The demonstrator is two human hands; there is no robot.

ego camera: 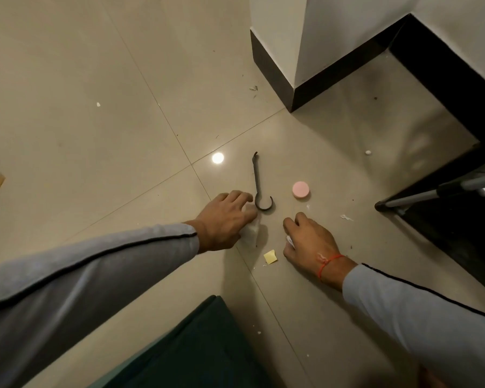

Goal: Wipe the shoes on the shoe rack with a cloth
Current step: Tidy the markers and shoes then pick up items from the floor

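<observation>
My left hand (224,219) rests on a white cloth (249,233) on the floor (95,135), grip loose; my right hand (305,242) pinches a white scrap. No shoes visible. Risk: the cloth drags floor grit and smears it onto shoes.

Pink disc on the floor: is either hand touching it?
No. The pink disc lies apart from both the left hand and the right hand, with bare floor between.
</observation>
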